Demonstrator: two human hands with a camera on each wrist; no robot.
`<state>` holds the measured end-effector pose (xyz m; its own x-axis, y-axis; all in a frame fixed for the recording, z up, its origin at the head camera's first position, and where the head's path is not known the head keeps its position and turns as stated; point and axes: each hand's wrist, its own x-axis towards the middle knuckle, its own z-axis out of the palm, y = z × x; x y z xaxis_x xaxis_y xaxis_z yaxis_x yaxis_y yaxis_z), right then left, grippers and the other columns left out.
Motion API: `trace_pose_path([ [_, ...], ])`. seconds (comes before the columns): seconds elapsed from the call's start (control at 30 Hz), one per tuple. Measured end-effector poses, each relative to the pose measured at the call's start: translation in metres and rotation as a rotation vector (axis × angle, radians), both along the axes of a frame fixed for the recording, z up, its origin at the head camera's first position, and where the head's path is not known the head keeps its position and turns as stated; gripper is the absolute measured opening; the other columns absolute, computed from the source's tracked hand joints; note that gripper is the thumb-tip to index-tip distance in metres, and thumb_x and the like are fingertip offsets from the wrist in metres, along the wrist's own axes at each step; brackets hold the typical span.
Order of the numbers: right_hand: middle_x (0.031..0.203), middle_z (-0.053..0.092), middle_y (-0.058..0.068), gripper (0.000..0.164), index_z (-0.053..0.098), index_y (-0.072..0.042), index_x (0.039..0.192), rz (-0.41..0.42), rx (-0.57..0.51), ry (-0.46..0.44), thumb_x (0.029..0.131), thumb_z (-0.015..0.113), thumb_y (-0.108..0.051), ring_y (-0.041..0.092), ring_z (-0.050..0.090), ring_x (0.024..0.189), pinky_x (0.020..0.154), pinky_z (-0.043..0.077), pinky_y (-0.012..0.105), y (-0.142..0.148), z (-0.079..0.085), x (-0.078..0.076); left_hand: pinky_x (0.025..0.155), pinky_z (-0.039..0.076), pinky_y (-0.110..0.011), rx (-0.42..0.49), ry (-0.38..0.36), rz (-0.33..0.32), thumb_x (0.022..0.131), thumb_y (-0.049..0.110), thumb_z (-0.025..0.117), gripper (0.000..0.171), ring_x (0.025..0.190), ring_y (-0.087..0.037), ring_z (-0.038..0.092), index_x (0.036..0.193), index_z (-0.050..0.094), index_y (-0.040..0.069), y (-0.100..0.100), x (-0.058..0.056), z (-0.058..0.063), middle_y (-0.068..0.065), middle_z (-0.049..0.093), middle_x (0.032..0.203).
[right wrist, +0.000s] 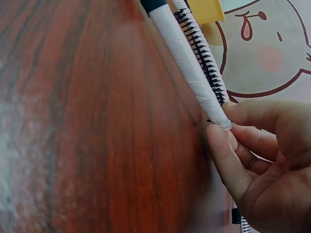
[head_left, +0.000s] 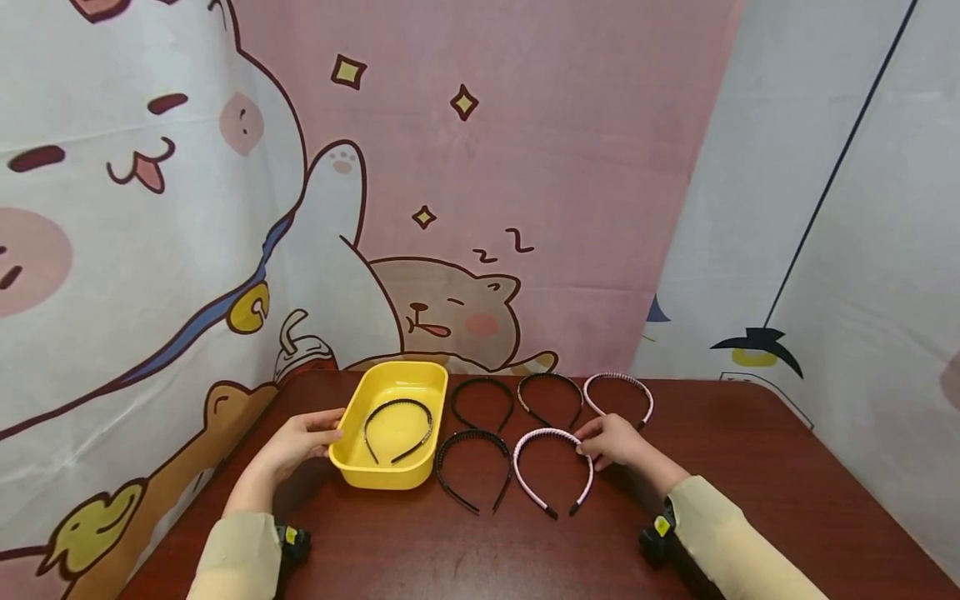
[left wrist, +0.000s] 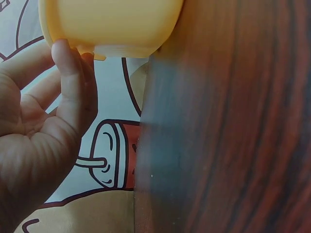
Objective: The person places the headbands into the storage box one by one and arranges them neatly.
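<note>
**Front pink band pinched, tub held**

The front pink band (head_left: pixel 546 432) is pinched on its right side between the thumb and fingers of the right hand (head_left: pixel 615 442); whether it is clear of the worktop (head_left: pixel 480 558) cannot be told. By the left hand (head_left: pixel 298 442), the tub (head_left: pixel 386 478) is gripped at its left edge.

Inside the tub, 1 patterned band (head_left: pixel 401 402) is seen lying with its ends turned towards the person. Just beside the tub, between it and the front pink band, the front black band (head_left: pixel 474 433) is laid out. Behind these, a row of 3 is formed: the rear black band (head_left: pixel 482 380) near the tub, the speckled band (head_left: pixel 550 376) in the middle and the rear pink band (head_left: pixel 618 377) at the right, partly hidden by the right hand. Beyond the worktop, a cartoon cloth (head_left: pixel 570 208) is hung.

The step in hand is judged to be the taking-up of the front pink band while the tub is steadied. For the next move, a firm pinch and an upward lift would seem to be called for, so that the front black band and the row behind are not brushed.
</note>
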<state>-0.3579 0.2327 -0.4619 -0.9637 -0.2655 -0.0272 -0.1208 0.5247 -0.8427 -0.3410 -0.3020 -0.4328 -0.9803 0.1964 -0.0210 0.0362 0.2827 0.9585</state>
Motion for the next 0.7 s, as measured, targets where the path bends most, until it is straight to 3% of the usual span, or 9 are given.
trace_pose_path([
  [0.43, 0.073, 0.062, 0.005, 0.028, 0.064, 0.016, 0.105, 0.023, -0.129, -0.029, 0.083, 0.069, -0.002, 0.016, 0.059, 0.066, 0.056, 0.056, 0.036, 0.002, 0.009, 0.001, 0.071, 0.054, -0.029, -0.002, -0.002, -0.002, 0.094, 0.008, 0.063, 0.056, 0.082, -0.018, 0.061, 0.142, 0.040, -0.010, 0.000, 0.001, 0.000, -0.024, 0.057, 0.120],
  [0.7, 0.072, 0.060, 0.005, 0.026, 0.065, 0.013, 0.106, -0.004, -0.163, -0.040, 0.084, 0.068, -0.001, 0.014, 0.058, 0.065, 0.057, 0.056, 0.035, 0.006, 0.013, -0.004, 0.070, 0.054, -0.028, -0.001, -0.008, -0.003, 0.094, 0.008, 0.063, 0.056, 0.082, -0.019, 0.061, 0.142, 0.040, -0.009, 0.001, 0.001, 0.002, -0.026, 0.056, 0.122],
])
